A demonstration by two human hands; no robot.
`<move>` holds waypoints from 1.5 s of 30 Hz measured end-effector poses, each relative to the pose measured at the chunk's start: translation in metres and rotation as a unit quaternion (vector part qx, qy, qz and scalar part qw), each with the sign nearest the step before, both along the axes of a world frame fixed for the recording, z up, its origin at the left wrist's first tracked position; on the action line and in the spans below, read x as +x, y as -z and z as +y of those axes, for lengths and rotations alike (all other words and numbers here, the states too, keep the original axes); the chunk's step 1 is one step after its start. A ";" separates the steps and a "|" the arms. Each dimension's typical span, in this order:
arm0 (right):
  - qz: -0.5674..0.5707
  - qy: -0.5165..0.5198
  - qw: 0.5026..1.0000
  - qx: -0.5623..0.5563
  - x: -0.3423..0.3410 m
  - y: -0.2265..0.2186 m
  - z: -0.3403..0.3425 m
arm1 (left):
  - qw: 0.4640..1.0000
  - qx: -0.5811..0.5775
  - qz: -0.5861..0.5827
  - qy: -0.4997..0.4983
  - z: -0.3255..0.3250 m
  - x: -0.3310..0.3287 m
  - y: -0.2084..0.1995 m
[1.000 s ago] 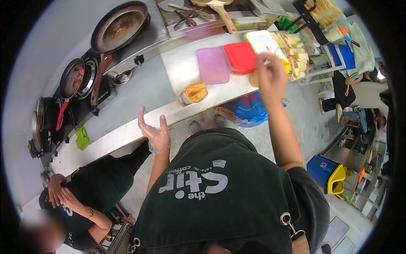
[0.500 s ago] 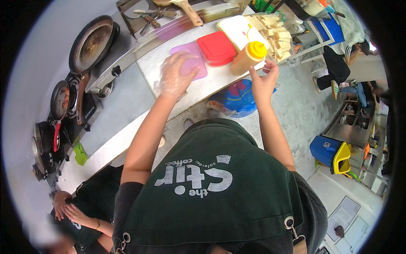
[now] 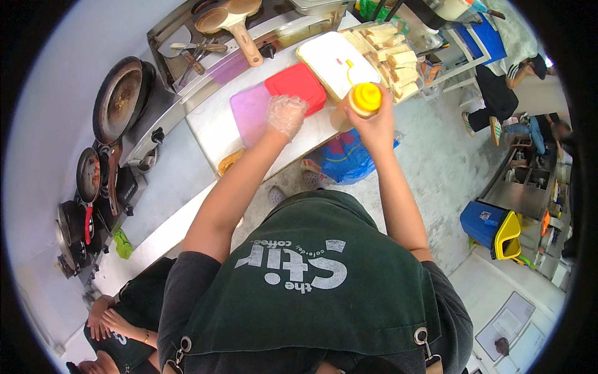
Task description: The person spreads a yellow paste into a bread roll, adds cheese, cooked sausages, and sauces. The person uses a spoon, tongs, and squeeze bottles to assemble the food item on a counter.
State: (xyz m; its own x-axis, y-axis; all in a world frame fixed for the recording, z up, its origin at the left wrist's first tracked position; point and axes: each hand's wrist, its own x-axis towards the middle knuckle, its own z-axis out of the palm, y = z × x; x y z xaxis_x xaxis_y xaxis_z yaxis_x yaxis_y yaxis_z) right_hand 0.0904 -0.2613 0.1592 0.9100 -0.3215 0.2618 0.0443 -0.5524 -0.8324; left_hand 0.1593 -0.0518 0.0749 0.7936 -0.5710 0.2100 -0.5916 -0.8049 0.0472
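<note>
My right hand (image 3: 377, 128) is wrapped round a squeeze bottle (image 3: 365, 98) with a yellow cap and pale orange-brown contents, at the counter's front edge. My left hand (image 3: 287, 116), in a clear plastic glove, has its fingers curled in; whatever is in them, if anything, is hidden. It hovers by the red-lidded container (image 3: 302, 87) and the purple lid or board (image 3: 250, 112). A golden-brown piece of food, perhaps bread, (image 3: 231, 162) lies at the counter's front edge, left of that hand.
Behind the bottle lie a white-lidded container (image 3: 333, 59) and a tray of bread slices (image 3: 402, 62). Frying pans (image 3: 118, 100) sit along the left, and wooden-handled utensils (image 3: 243, 37) at the back. A blue bag (image 3: 352, 159) is below the counter. A co-worker's hands (image 3: 106, 318) are folded at lower left.
My right hand has gone from open fingers beside the squeeze bottle to gripping it, and the bottle has tilted. The left hand has moved right, its fingers curling in, uncovering the golden-brown food.
</note>
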 end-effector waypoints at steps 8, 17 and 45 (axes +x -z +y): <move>-0.020 -0.069 0.997 -0.040 0.002 0.009 -0.026 | 0.998 0.025 -0.055 0.026 -0.009 0.004 0.005; 0.115 -0.023 0.993 0.001 -0.028 0.031 -0.030 | 0.994 -0.108 0.020 0.005 0.003 0.012 -0.012; 0.033 -0.198 0.898 -0.390 0.117 0.099 0.091 | 0.887 -0.398 0.051 -0.228 0.050 -0.067 -0.031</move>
State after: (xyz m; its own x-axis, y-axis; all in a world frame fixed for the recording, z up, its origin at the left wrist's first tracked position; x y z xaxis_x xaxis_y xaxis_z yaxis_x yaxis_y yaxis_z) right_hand 0.2074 -0.1704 0.0604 0.9343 0.2897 0.2079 0.3313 -0.9208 -0.2059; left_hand 0.0926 -0.0019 0.1054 0.9417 0.1115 0.3174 -0.1737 -0.6468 0.7426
